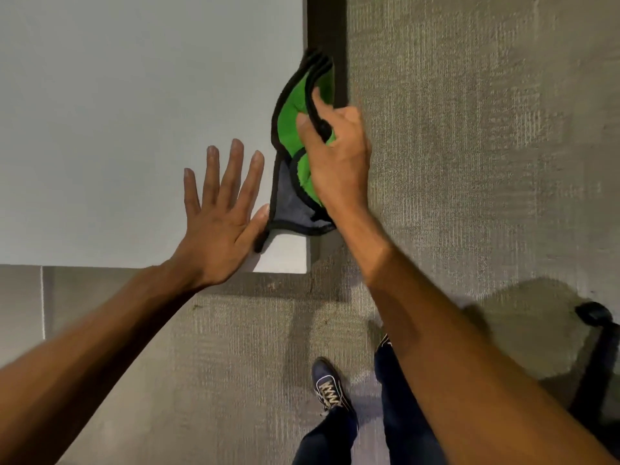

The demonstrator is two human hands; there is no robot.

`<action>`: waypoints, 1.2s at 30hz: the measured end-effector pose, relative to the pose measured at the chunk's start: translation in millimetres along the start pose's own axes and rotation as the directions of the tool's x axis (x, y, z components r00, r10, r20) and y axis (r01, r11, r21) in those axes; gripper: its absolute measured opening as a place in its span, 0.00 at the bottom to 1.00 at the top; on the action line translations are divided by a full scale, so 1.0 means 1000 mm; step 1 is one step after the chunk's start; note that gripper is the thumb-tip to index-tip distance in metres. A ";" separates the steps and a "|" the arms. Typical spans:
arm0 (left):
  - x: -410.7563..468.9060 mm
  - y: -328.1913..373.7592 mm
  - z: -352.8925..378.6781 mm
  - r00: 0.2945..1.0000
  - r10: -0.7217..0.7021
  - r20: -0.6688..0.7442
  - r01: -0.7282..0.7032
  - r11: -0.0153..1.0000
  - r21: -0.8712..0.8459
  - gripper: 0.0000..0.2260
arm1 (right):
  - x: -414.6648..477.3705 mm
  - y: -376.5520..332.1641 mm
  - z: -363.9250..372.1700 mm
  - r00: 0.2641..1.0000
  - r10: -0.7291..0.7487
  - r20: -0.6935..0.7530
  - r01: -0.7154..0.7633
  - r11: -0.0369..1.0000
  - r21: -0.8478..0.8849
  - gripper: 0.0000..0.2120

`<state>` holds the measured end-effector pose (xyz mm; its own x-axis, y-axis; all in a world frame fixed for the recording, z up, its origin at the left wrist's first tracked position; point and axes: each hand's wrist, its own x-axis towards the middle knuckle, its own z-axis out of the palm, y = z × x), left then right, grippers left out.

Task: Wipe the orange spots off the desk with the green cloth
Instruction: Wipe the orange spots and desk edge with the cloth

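The right hand (335,156) grips the crumpled green microfibre cloth with black piping and a grey reverse (295,129), fingers curled round a bunched fold, thumb pinching the black edge. The cloth sits at the 3 o'clock edge of the pale grey flat desk top (134,112), partly draped over that edge above the dark gap beside it, its lower grey corner resting near the desk's 5 o'clock corner. The left hand (221,216) lies flat on the desk at about 6 o'clock, fingers spread wide, its thumb just beside the cloth's trailing black hem.

No orange spots show anywhere on the visible surface; whether they are already gone, hidden under the cloth, or out of frame cannot be told.

Risks from here, as I judge them: the cloth is bunched rather than flat, so a pass might smear rather than lift any mark. Held so near the edge, a loose grip could let it slide off onto the grey ribbed carpet (469,129) below. The trailing hem could snag under the left thumb and tug the cloth askew. The person's dark laced shoe (330,387) stands at 6 o'clock, near the desk corner.
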<state>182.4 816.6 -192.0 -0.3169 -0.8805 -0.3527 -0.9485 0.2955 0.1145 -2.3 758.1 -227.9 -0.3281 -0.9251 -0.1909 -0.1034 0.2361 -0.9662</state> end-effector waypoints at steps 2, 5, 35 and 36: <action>-0.001 0.001 0.001 1.000 -0.003 -0.019 0.003 1.000 0.005 0.30 | -0.031 0.007 -0.010 0.999 -0.006 0.037 0.005 1.000 0.028 0.19; -0.001 0.004 0.002 0.999 -0.003 -0.046 0.004 1.000 0.018 0.30 | -0.091 0.020 -0.026 0.996 -0.019 0.083 0.016 0.999 0.037 0.20; -0.002 0.013 0.014 0.964 -0.123 -0.236 0.113 0.992 -0.058 0.28 | -0.135 0.028 -0.032 0.997 0.012 0.077 -0.009 0.999 -0.036 0.20; -0.002 0.013 0.014 0.963 -0.121 -0.240 0.109 0.992 -0.060 0.28 | -0.147 0.029 -0.033 0.997 0.052 0.064 -0.049 0.998 -0.049 0.20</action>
<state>170.4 827.4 -202.7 -0.1915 -0.9727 -0.1307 -0.9759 0.1745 0.1307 11.6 910.5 -222.5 -0.2719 -0.9289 -0.2515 -0.1330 0.2951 -0.9461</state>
